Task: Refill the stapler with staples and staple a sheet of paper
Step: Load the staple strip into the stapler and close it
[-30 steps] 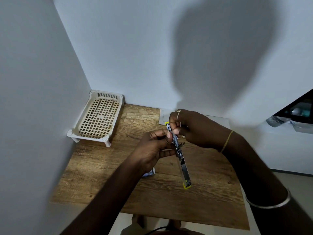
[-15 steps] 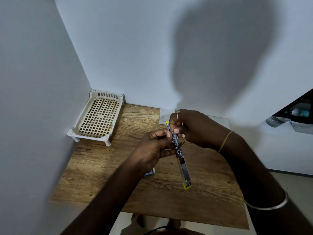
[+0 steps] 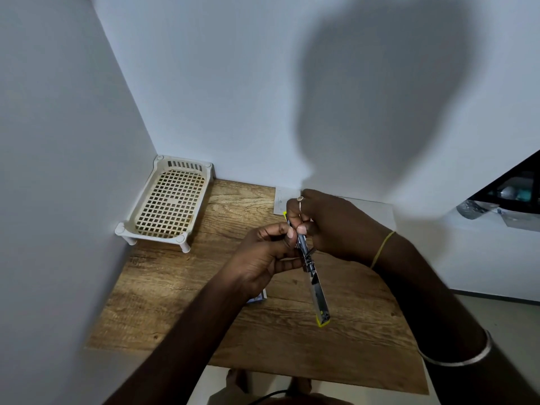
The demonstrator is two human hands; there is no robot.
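A slim metal stapler (image 3: 317,290) with yellow ends is swung wide open, held lengthwise above the wooden table (image 3: 181,290). My left hand (image 3: 264,257) pinches its hinge part from the left. My right hand (image 3: 333,226) grips the far half from the right, thumb and forefinger pressed on the metal channel. Whether staples lie in the channel is too small to tell. A sheet of paper (image 3: 280,200) lies at the table's back edge, mostly hidden behind my right hand. A small blue-and-white box (image 3: 258,299) peeks out under my left wrist.
A cream perforated plastic tray (image 3: 169,203) on short legs stands in the back left corner against both walls. White walls close in on the left and behind. A dark shelf with clutter (image 3: 508,197) sits at the right edge. The table's front edge is near my feet.
Almost nothing has shifted; my right hand's fingers have adjusted slightly on the stapler's far half, and the stapler stays in the same spot.
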